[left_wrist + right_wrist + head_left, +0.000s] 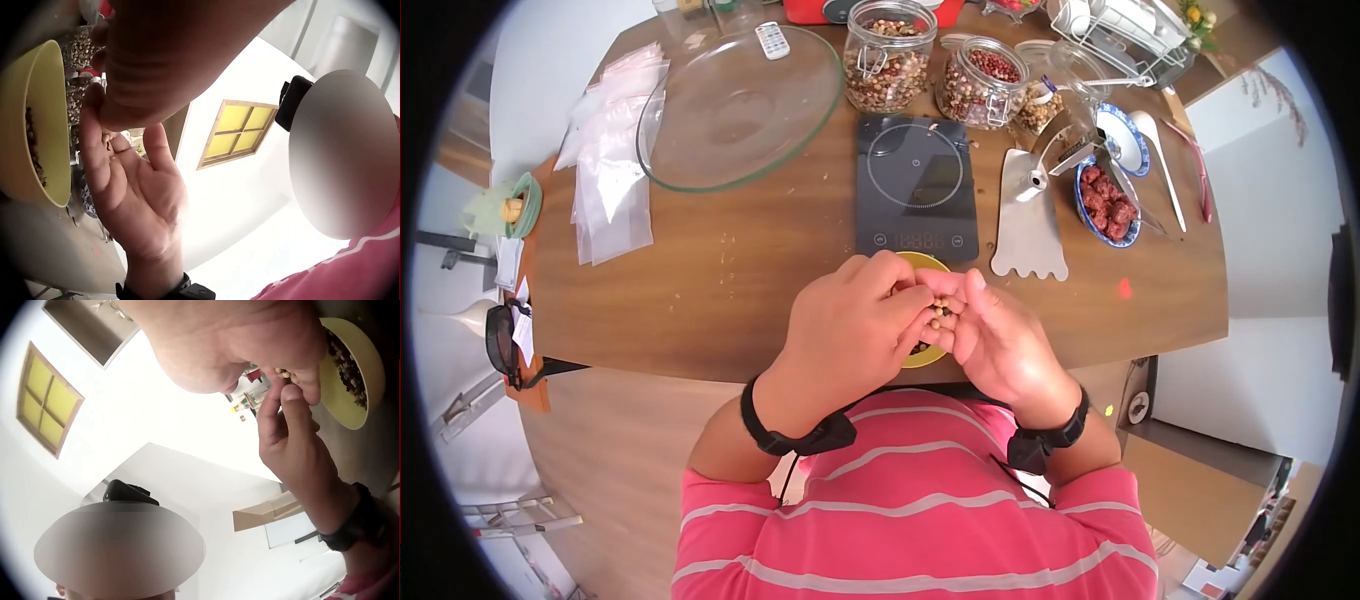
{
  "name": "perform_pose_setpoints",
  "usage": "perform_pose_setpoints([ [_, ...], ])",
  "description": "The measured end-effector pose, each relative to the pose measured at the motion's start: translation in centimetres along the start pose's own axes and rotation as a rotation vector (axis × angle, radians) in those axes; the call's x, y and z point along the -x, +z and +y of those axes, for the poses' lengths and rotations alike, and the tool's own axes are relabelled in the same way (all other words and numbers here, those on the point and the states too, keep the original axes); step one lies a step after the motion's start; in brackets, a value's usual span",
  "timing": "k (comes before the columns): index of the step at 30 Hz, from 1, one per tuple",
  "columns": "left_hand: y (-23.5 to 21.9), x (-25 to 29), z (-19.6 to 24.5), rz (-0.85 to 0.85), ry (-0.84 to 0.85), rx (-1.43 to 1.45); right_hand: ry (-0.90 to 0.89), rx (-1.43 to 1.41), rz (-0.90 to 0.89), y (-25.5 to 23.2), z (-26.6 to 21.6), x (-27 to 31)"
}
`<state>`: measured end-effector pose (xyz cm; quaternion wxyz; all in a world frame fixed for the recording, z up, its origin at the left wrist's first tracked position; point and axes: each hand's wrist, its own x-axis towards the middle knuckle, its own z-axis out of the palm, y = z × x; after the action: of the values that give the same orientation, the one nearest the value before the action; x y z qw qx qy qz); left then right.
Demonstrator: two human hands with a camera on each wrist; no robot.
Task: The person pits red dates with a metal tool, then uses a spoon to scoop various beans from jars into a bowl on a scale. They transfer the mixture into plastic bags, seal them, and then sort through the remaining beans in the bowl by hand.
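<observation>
Head | left grip curled, hold unclear | right grip extended beneath beans | readout blurred

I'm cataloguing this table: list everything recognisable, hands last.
bowl: one, yellow, near edge
pieces: many, beige and dark, bowl and right hand
device: one, black, centre
jars: three, clear, behind device
dish: one, clear, left
remote: one, white, dish edge
bags: several, clear, far left
metal plate: one, silver, right
patterned bowls: two, blue-white, right
lumps: several, red, nearer patterned bowl
spoon: one, white, far right
rack: one, white, back right
left hand: one, bare, above bowl
right hand: one, bare, above bowl
</observation>
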<state>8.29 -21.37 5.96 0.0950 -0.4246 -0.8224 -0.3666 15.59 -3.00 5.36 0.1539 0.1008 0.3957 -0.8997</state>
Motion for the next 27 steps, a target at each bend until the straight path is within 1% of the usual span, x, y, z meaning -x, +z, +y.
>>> perform_pose_setpoints([
  [3, 0.1, -0.2, 0.4, -0.016, 0.005, -0.037, -0.028, 0.008, -0.055, 0.2, 0.0, 0.2],
  [6, 0.4, -0.4, 0.4, 0.014, -0.013, 0.029, -0.02, -0.048, -0.078, -0.5, 0.1, 0.0],
  [7, 0.2, -0.2, 0.3, 0.021, -0.067, 0.069, -0.023, -0.055, -0.081, -0.6, 0.1, 0.0],
  [8, 0.0, 0.0, 0.3, 0.028, -0.122, 0.108, -0.02, -0.078, -0.076, -0.8, 0.1, -0.1],
  [9, -0.2, 0.2, 0.3, 0.022, -0.123, 0.103, -0.014, -0.1, -0.07, -1.1, 0.2, -0.1],
  [11, -0.6, 0.7, 0.3, -0.001, -0.209, 0.114, -0.011, -0.101, -0.056, -1.6, 0.3, -0.1],
  [13, -0.6, 1.5, 0.1, -0.021, -0.207, 0.089, -0.005, -0.096, -0.042, -1.7, 0.2, -0.1],
  [15, -0.3, 2.0, -0.2, -0.041, -0.203, 0.063, 0.035, 0.04, 0.051, -1.3, 0.0, -0.1],
  [17, 0.0, 2.3, -0.4, -0.055, -0.262, 0.077, 0.048, 0.046, 0.05, -1.4, 0.0, -0.2],
  [18, 0.0, 2.2, -0.1, -0.056, -0.266, 0.075, 0.059, 0.058, 0.051, -1.5, 0.0, -0.1],
  [19, -0.2, 1.9, 0.2, -0.051, -0.242, 0.082, 0.062, 0.058, 0.05, -1.7, 0.2, -0.2],
  [21, 0.0, 1.5, 0.4, -0.043, -0.218, 0.09, 0.034, -0.069, -0.015, -2.2, 0.7, -0.4],
  [23, 0.4, 1.2, 0.5, -0.025, -0.146, 0.032, 0.014, -0.061, -0.031, -2.0, 0.8, -0.3],
  [24, 0.5, 1.1, 0.4, -0.024, -0.144, 0.034, -0.007, -0.056, -0.047, -1.9, 0.9, -0.2],
  [26, 0.9, 0.8, 0.2, 0.003, -0.044, -0.074, -0.016, -0.04, -0.056, -1.6, 1.1, -0.1],
  [27, 0.9, 0.8, 0.3, 0.002, -0.042, -0.07, -0.024, -0.026, -0.068, -1.5, 1.2, 0.0],
])
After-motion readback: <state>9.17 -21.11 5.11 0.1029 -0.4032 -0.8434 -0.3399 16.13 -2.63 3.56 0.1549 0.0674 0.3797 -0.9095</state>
